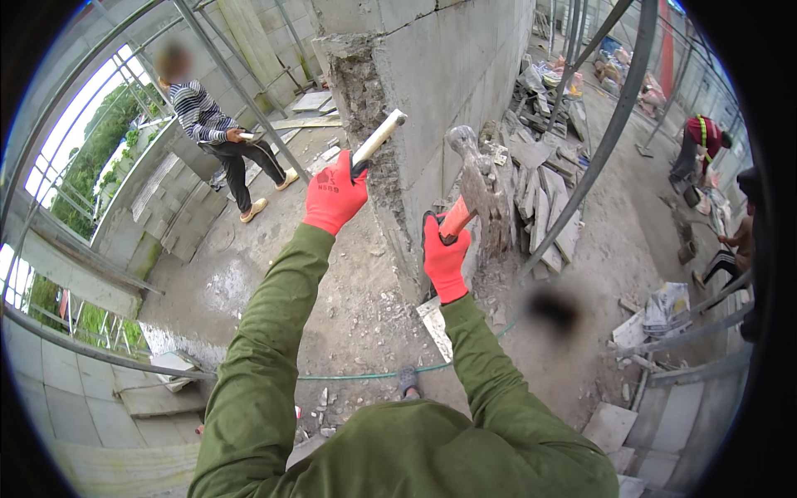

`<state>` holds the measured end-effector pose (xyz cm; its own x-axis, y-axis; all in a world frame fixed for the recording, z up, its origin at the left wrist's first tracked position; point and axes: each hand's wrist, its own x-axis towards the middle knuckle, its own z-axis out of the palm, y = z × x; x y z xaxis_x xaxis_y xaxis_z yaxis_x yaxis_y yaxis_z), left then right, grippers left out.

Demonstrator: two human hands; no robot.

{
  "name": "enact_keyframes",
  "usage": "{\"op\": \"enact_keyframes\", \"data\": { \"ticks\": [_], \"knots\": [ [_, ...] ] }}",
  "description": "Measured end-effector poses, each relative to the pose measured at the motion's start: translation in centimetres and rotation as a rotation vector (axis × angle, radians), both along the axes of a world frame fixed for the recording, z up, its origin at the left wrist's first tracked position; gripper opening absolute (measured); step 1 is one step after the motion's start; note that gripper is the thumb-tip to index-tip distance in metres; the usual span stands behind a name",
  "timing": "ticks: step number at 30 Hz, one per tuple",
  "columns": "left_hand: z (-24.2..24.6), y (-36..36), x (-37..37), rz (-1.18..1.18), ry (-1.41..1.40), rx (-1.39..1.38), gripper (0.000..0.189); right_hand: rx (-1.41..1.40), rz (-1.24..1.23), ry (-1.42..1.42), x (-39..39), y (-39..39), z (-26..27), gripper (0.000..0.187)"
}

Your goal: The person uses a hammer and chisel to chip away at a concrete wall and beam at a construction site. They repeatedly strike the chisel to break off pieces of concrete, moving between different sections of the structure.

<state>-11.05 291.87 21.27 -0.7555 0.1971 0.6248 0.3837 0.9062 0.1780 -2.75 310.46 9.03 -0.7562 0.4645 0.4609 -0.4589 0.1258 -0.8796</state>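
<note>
My left hand, in a red work glove, is closed around a pale round bar. The bar slants up to the right from the fist, its free end in front of the chipped wall edge; its lower part is hidden, and contact with the wall cannot be made out. In a matching glove, my right hand grips a hammer by its orange-red handle. The worn metal head is raised beside the concrete wall, to the right of the bar. Rough, broken material shows along the wall's corner.
Broken slabs are heaped right of the wall. Scaffold tubes cross both sides. A green hose runs over the rubble-strewn floor. One person stands at left holding something; others are at far right.
</note>
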Motion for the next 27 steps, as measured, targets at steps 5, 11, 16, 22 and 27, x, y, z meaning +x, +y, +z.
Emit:
{"op": "enact_keyframes", "data": {
  "ticks": [5, 11, 16, 22, 27],
  "knots": [
    [-0.6, -0.8, 0.7, 0.030, -0.055, -0.010, 0.029, -0.070, 0.179, -0.171, -1.2, 0.1, 1.9, 0.030],
    [-0.7, 0.3, 0.4, 0.005, -0.013, -0.003, 0.029, -0.216, 0.057, 0.134, -0.7, -1.3, 1.6, 0.031],
    [-0.5, -0.6, 1.5, 0.047, 0.009, -0.013, 0.030, -0.180, 0.220, -0.178, 1.5, -0.5, 2.2, 0.032],
    [-0.6, 0.2, 0.0, 0.069, -0.016, -0.029, 0.031, -0.223, 0.179, -0.188, -2.2, -0.2, 1.5, 0.033],
    [-1.2, -0.7, -1.0, 0.084, -0.010, -0.010, 0.037, -0.255, 0.200, -0.222, 1.4, 0.8, 3.5, 0.035]
  ]
}}
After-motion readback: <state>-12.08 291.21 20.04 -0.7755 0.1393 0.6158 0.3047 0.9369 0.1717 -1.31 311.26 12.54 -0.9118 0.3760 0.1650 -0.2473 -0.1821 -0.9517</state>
